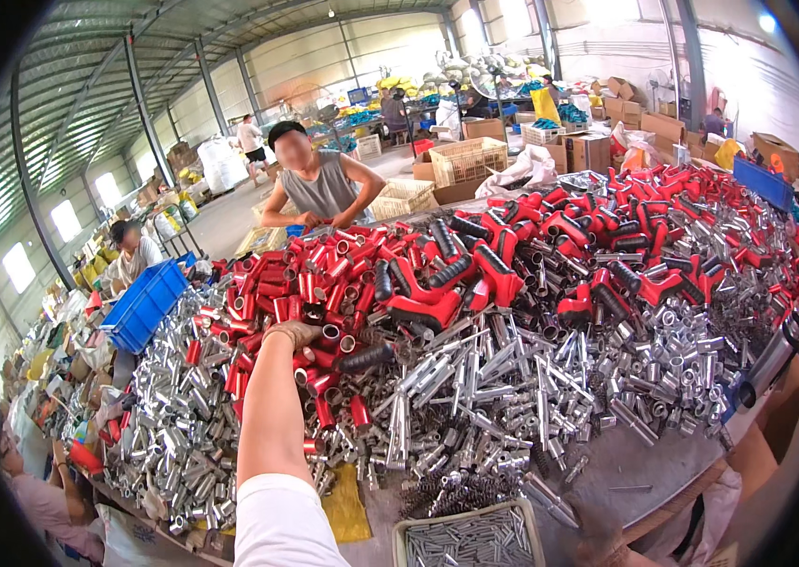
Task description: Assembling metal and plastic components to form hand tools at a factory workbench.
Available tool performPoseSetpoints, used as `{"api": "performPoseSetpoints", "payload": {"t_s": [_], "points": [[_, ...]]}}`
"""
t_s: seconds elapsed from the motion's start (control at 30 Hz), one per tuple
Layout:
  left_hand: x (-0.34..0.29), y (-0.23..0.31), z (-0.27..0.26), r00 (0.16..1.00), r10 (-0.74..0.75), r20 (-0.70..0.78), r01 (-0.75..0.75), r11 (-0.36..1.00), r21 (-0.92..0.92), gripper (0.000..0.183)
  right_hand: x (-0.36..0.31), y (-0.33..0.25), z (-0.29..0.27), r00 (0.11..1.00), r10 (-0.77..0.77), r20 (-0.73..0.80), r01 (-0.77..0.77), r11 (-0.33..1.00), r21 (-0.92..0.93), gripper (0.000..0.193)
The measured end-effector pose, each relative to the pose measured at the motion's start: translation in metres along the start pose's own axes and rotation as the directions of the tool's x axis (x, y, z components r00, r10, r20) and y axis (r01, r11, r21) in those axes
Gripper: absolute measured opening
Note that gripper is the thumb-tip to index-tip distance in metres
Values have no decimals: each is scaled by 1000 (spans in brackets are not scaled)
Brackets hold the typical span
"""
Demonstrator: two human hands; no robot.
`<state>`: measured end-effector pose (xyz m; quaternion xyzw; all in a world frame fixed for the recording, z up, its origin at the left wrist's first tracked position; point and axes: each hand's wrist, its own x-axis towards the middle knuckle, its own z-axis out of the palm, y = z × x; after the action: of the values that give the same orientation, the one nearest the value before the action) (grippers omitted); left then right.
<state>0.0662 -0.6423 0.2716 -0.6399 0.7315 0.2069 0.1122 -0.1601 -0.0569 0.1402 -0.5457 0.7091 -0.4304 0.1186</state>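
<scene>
My left arm reaches forward over the heaped table. My left hand [295,333] is down among the red metal tubes [267,283], touching them. Its fingers are hidden, so I cannot tell whether they grip one. A black ribbed handle [365,357] lies just to the right of that hand. Beyond it are red and black pistol-shaped housings [475,274]. Silver metal sleeves [182,378] are piled to the left, and silver rods and tubes [475,378] to the right. My right hand does not show.
A tray [397,543] of thin metal pins stands at the near edge, with dark springs [461,493] behind it. A blue crate [146,304] sits at the left, another blue bin [763,184] far right. Across the table a person [319,184] works; others sit at the left.
</scene>
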Motion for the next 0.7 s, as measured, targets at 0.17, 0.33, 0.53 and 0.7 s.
{"api": "performPoseSetpoints", "payload": {"t_s": [0.17, 0.33, 0.53, 0.7], "points": [[-30, -6, 8, 999, -37, 21, 38, 997, -61, 65, 0, 0, -4, 993, 77, 86, -85, 992, 91, 50], [-90, 4, 27, 999, 35, -9, -35, 999, 28, 67, -1, 3, -10, 992, 112, 58, -114, 993, 31, 40], [-145, 5, 41, 991, 115, -64, -105, 984, 146, 70, -10, 10, -9, 1000, 14, -13, -14, 1000, 28, 44], [-153, -26, 75, 934, 224, -277, -68, 875, 479, 59, -8, 4, -6, 990, -101, -99, 94, 993, -75, 45]]}}
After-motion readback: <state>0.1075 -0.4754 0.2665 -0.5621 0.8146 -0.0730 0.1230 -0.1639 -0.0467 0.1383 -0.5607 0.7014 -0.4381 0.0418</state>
